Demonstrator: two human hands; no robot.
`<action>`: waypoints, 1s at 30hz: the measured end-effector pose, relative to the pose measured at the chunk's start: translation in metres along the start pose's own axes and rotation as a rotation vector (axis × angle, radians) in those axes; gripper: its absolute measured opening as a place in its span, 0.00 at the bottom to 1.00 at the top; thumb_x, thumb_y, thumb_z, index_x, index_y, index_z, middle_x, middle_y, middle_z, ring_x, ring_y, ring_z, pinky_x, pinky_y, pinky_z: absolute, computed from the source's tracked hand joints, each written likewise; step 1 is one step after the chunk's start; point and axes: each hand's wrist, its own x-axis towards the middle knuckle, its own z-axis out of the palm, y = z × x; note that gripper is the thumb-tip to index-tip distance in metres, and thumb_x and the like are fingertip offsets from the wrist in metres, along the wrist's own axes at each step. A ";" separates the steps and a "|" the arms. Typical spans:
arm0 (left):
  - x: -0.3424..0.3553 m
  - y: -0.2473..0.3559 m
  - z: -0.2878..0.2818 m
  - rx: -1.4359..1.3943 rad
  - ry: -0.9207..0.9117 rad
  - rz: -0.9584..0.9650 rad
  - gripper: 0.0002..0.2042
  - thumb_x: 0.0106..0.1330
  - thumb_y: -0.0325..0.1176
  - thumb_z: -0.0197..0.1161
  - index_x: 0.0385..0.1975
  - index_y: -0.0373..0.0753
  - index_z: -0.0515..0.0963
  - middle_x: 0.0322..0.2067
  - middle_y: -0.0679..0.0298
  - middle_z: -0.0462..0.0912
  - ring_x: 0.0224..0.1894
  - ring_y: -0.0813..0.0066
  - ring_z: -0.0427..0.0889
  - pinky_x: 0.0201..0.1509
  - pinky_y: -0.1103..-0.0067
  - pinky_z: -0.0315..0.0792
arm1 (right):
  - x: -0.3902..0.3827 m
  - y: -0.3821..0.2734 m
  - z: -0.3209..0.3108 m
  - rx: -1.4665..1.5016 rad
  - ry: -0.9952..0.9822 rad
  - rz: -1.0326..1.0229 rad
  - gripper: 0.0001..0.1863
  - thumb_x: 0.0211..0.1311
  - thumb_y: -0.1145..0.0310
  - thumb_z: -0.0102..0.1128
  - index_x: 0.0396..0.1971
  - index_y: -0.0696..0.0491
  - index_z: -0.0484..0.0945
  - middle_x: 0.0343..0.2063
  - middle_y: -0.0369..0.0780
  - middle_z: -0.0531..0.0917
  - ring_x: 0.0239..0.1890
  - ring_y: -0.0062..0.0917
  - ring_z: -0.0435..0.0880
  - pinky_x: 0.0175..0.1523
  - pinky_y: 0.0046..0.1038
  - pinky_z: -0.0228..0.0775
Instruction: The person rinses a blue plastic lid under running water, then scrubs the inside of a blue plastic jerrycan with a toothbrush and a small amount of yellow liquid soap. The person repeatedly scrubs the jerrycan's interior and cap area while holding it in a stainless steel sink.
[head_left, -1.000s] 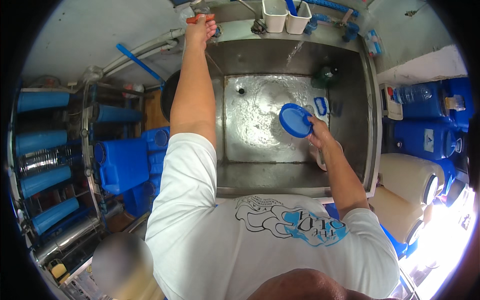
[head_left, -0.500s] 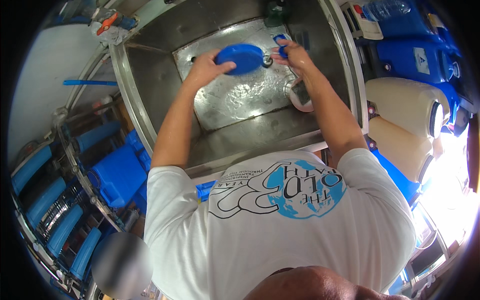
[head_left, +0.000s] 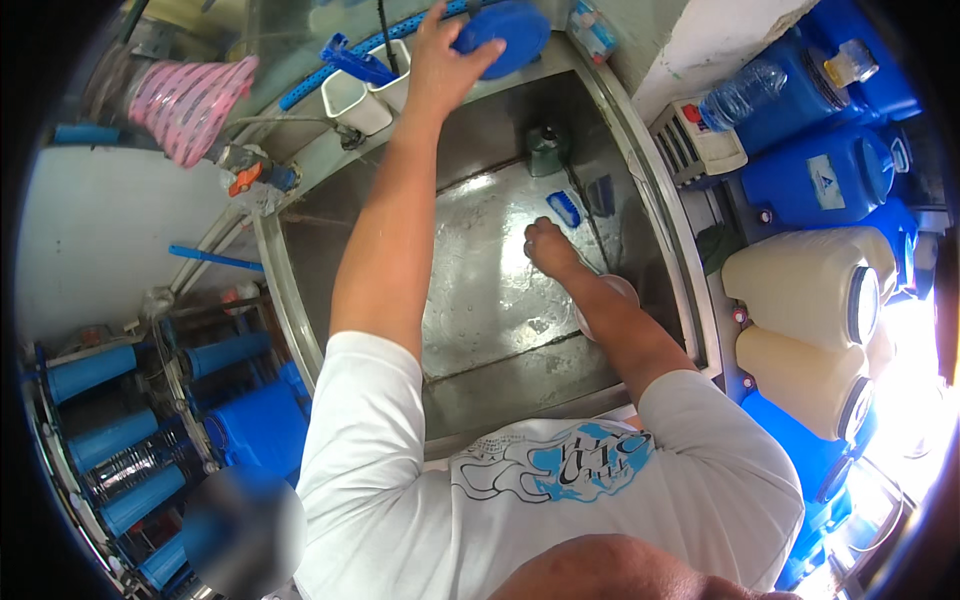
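My left hand (head_left: 448,62) is raised over the sink's far edge, its fingers and thumb gripping the rim of a round blue lid (head_left: 517,40). Down on the wet sink floor, my right hand (head_left: 548,246) is closed; whatever it may hold is hidden by the fingers. A blue scrub brush (head_left: 564,208) lies just beyond that hand, bristles up. Further back in the steel sink (head_left: 470,380) stands a dark green bottle (head_left: 545,150). Partly covered by my right forearm is a round, pale container (head_left: 622,288).
White holders (head_left: 356,104) with a blue-handled tool (head_left: 358,60) stand on the far ledge beside a blue hose (head_left: 308,90). An orange valve handle (head_left: 244,180) juts out at the left. Beige jerrycans (head_left: 790,275) and blue jerrycans (head_left: 805,180) line the right side.
My left hand has carried the blue lid up and away from the sink's middle to beyond its far edge. My right hand has let go of the brush and closed lower down.
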 end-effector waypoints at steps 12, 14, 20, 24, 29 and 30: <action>-0.055 0.019 0.016 -1.250 0.426 -0.559 0.20 0.63 0.33 0.71 0.52 0.34 0.75 0.47 0.60 0.82 0.51 0.70 0.80 0.58 0.71 0.73 | -0.003 0.015 0.018 0.067 0.010 0.134 0.09 0.63 0.66 0.57 0.37 0.53 0.79 0.38 0.50 0.80 0.42 0.46 0.82 0.49 0.44 0.76; -0.059 0.028 0.021 -1.310 0.402 -0.529 0.19 0.64 0.32 0.70 0.52 0.35 0.75 0.47 0.61 0.82 0.50 0.69 0.80 0.58 0.71 0.72 | -0.002 0.015 0.020 0.075 0.008 0.146 0.10 0.63 0.64 0.58 0.39 0.54 0.79 0.39 0.50 0.80 0.43 0.46 0.82 0.51 0.44 0.75; -0.041 0.047 0.023 -1.154 0.468 -0.499 0.16 0.64 0.32 0.70 0.49 0.35 0.77 0.47 0.61 0.82 0.49 0.72 0.80 0.58 0.74 0.71 | -0.005 0.005 0.022 0.146 0.031 0.230 0.16 0.61 0.65 0.61 0.48 0.53 0.78 0.50 0.52 0.74 0.49 0.48 0.80 0.55 0.43 0.75; 0.001 0.047 0.033 -0.750 0.052 -0.245 0.26 0.58 0.43 0.75 0.49 0.29 0.78 0.51 0.55 0.80 0.50 0.67 0.79 0.59 0.74 0.70 | 0.000 0.001 0.018 0.050 0.104 0.184 0.18 0.57 0.67 0.64 0.48 0.53 0.79 0.49 0.54 0.75 0.49 0.48 0.79 0.56 0.43 0.74; 0.000 0.007 0.003 -0.485 -0.170 -0.257 0.34 0.59 0.49 0.73 0.61 0.32 0.74 0.46 0.54 0.86 0.45 0.66 0.84 0.53 0.73 0.76 | 0.018 -0.057 -0.067 0.376 -0.073 -0.088 0.26 0.50 0.59 0.74 0.50 0.51 0.82 0.46 0.47 0.84 0.50 0.39 0.83 0.55 0.41 0.74; -0.009 -0.021 -0.012 -0.177 -0.045 -0.129 0.32 0.60 0.48 0.73 0.59 0.32 0.76 0.47 0.53 0.85 0.47 0.65 0.84 0.55 0.72 0.75 | 0.019 -0.080 -0.089 0.857 -0.110 -0.157 0.29 0.49 0.56 0.75 0.52 0.50 0.81 0.46 0.48 0.84 0.50 0.37 0.84 0.54 0.40 0.74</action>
